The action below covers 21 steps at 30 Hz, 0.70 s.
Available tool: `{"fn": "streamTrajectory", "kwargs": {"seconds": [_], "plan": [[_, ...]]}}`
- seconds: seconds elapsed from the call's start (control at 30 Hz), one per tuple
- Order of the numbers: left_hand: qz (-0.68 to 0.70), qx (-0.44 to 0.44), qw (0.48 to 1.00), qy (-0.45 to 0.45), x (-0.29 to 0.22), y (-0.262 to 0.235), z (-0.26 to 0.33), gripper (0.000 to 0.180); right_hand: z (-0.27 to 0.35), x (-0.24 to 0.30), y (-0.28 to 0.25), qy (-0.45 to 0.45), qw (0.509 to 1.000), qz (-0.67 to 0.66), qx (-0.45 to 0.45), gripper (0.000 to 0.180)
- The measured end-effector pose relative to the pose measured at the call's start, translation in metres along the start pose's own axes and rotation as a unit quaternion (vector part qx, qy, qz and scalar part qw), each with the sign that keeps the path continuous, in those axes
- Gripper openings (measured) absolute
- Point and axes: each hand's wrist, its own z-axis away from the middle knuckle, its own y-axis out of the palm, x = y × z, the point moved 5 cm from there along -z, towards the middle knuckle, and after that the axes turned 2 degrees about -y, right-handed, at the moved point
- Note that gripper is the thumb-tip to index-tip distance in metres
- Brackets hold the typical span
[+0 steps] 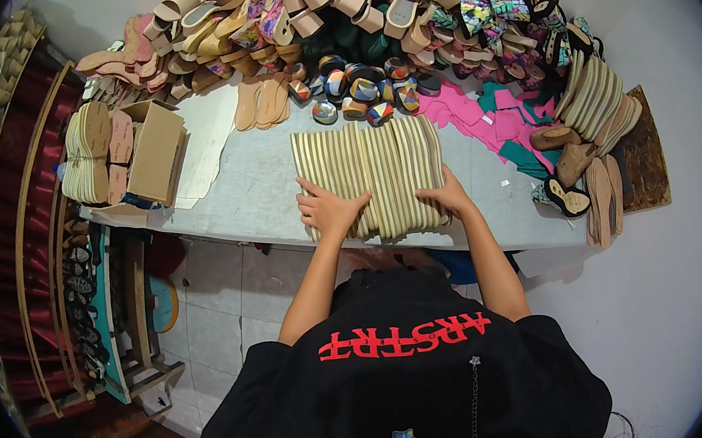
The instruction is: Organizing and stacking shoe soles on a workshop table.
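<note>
A row of cream-and-green striped shoe insoles (371,170), stood on edge and packed side by side, lies on the grey table in front of me. My left hand (330,211) grips its left end, fingers on the outer side and thumb stretched across the near part. At the right end my right hand (449,195) holds on the same way, its thumb pointing inward and its other fingers partly hidden along the outer edge. Between them the two hands press the row together. Just beyond it sit several colourful patchwork-patterned heel blocks (363,89).
Sandals (363,4) are piled along the back wall. At left stand a cardboard box (157,149) and bundled insoles (89,152); tan insoles (262,102) lie near white sheets (210,140). Right are pink scraps (464,117), wooden shoe lasts (574,163), another striped bundle (599,99) and a brown board (646,158).
</note>
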Motion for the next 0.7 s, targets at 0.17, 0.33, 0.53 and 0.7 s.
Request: {"fn": "streamTrajectory", "kwargs": {"seconds": [0.17,0.33,0.53,0.7], "plan": [[-0.019,0.011,1.0,0.008,-0.001,-0.002,-0.002,0.134,0.005,-0.015,0.004,-0.025,0.997,0.037,-0.056,0.087],[-0.025,0.031,0.999,0.015,0.002,-0.004,-0.004,0.134,0.003,-0.031,-0.002,-0.009,0.99,0.09,-0.111,0.09],[-0.044,0.0,0.998,0.038,0.006,0.001,-0.002,0.132,0.011,-0.021,0.003,0.008,0.985,0.111,-0.132,0.087],[0.051,-0.113,0.987,0.107,0.011,-0.002,-0.013,0.118,0.015,-0.019,0.01,-0.003,0.977,0.137,-0.166,0.088]]}}
